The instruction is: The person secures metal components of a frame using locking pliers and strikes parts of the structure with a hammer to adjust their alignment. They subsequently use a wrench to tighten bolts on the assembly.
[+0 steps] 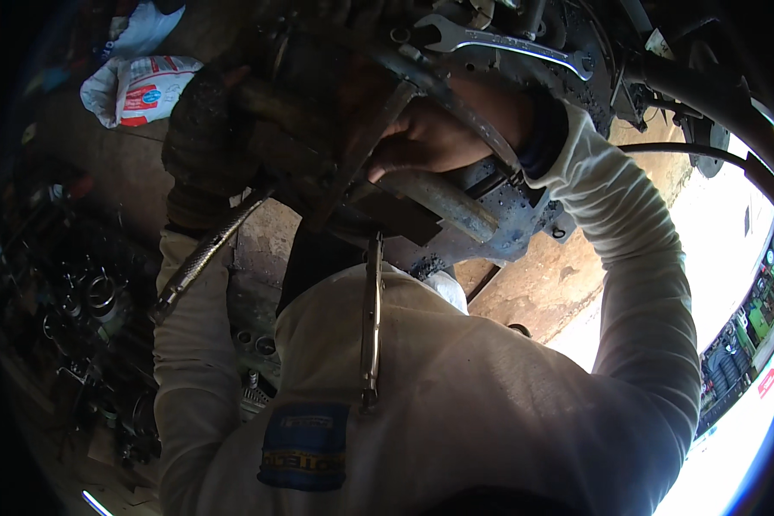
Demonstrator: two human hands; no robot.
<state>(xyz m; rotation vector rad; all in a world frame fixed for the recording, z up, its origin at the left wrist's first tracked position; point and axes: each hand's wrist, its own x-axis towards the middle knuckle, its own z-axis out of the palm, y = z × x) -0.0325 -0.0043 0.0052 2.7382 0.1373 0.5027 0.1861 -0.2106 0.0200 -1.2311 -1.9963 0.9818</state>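
Note:
My right hand (443, 133) reaches in behind dark metal bars (469, 112), thumb and fingers pointing left and bent inward. Its fingertips are lost in shadow, so what they close on is hidden. My left hand (236, 77) is up at the dark metal parts on the left; shadow hides its fingers. Below it, a metal handle with a knurled grip (211, 258) slants across my left sleeve. Beneath my right hand a round metal bar (443, 202) sticks out over a greasy metal housing (512, 245). An open-ended combination wrench (512, 45) lies on the machinery above.
A white sack with red print (150, 90) lies on the floor at the far left. Dark mechanical parts (103, 297) crowd the left side. A curved black hose (688, 149) runs along the right. Green and dark items (735, 353) show at the right edge beside bright light.

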